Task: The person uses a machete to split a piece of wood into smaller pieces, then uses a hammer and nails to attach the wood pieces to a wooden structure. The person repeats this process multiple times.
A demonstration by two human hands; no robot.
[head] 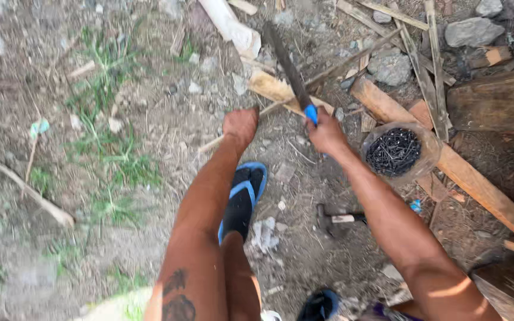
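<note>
The right hand (326, 134) gripped the blue handle of a long dark blade (287, 65) angled toward eleven o'clock, while the left hand (241, 125) closed around a thin stick (281, 105) running toward two o'clock, a bag of dark nails (394, 152) at three o'clock.

Bare, dusty ground (150, 107) strewn with pebbles and dry stalks. Patches of grass (114, 148) on the left, a thin stick (28, 191) lying near them. Grey stones (470, 31) at the far right among scattered wooden slats (429, 71). A long plank (447, 157) on the right, a bag of dark nails (395, 151) resting on it. A hammer (334, 220) lying near the middle.
</note>
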